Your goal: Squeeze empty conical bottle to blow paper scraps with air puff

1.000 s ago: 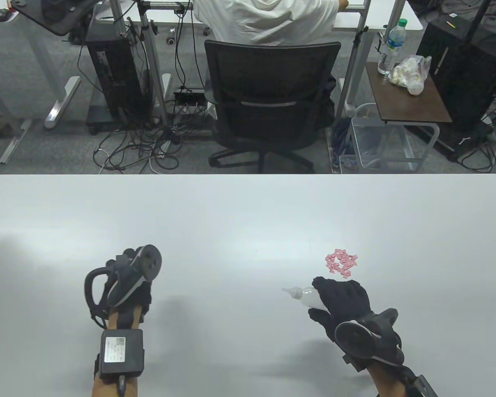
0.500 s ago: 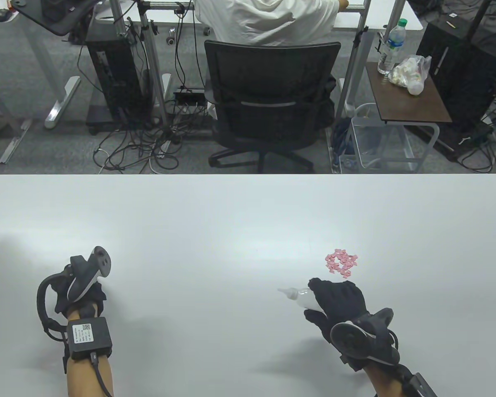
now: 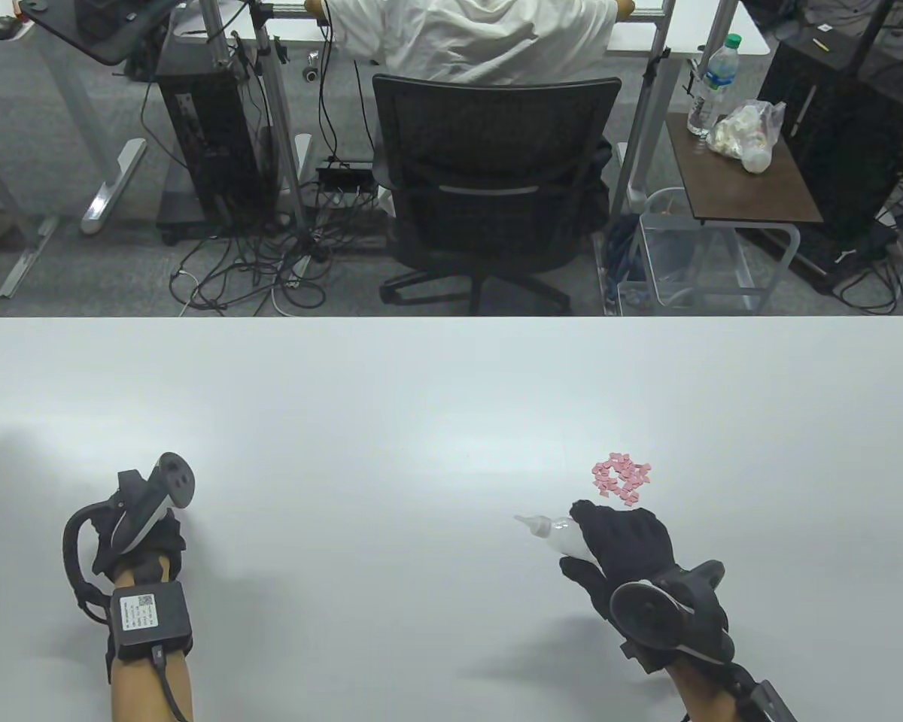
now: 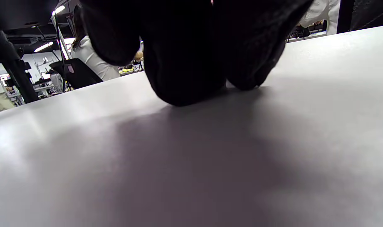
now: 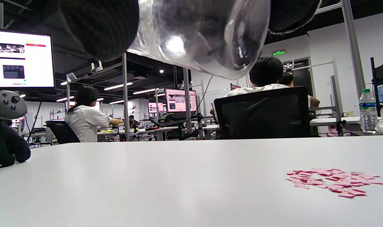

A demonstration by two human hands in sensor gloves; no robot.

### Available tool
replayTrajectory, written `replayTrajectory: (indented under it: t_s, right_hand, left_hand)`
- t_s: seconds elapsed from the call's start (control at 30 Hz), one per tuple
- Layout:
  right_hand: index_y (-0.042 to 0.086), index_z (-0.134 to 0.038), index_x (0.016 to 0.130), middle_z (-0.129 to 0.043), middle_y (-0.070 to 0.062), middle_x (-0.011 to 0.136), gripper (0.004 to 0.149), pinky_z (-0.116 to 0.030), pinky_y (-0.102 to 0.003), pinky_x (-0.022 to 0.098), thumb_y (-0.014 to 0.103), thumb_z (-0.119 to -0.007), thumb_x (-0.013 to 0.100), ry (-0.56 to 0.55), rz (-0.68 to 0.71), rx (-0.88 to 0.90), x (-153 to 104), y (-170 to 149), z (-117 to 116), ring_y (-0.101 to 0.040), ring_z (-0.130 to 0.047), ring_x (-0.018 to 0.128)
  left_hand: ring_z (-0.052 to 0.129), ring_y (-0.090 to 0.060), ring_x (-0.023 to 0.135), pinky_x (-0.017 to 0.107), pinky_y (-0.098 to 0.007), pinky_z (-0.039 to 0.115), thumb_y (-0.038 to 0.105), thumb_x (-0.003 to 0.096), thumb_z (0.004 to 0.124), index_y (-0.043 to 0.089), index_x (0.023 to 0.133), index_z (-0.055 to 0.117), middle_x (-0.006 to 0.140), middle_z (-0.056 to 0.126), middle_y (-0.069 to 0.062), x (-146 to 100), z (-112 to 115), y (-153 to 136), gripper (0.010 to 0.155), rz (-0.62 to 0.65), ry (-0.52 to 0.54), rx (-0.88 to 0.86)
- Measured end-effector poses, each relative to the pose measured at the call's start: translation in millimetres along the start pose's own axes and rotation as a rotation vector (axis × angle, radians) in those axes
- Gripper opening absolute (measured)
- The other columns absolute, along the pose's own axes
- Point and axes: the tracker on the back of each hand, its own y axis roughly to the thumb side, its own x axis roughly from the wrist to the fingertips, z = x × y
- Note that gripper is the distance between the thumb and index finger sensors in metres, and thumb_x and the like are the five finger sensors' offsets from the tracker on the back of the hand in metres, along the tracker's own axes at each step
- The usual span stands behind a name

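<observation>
My right hand (image 3: 624, 545) grips a clear conical squeeze bottle (image 3: 553, 532) and holds it above the white table (image 3: 391, 391). Its nozzle points left, away from the scraps. The bottle's clear body fills the top of the right wrist view (image 5: 204, 34). A small pile of pink paper scraps (image 3: 621, 478) lies just beyond my right hand; it also shows in the right wrist view (image 5: 332, 181). My left hand (image 3: 139, 538) rests on the table at the left, fingers curled under, holding nothing. In the left wrist view its fingers (image 4: 185, 63) touch the tabletop.
The table's far edge runs across the middle of the table view. Beyond it stand a black office chair (image 3: 497, 188) with a seated person, and a small side table (image 3: 745, 184) with a water bottle and a bag.
My left hand has drawn back to the left and down, then settled on the table. My right hand has shifted slightly with the bottle. The scraps have not moved.
</observation>
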Motion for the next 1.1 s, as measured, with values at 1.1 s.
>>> replayTrajectory:
  t_s: [1.1]
  right_hand:
    - [0.004,-0.073,0.100,-0.059,-0.027,0.109,0.072,-0.066,-0.058,0.070,0.031,-0.097,0.038,-0.174,-0.309,-0.057,-3,-69,63,-0.036,-0.084,0.087]
  left_hand:
    - [0.076,-0.040,0.103,0.076,-0.070,0.047,0.052,0.0569,0.076,0.018,0.121,0.046,0.118,0.060,-0.019,-132,-139,69,0.079,0.312,0.511,-0.100]
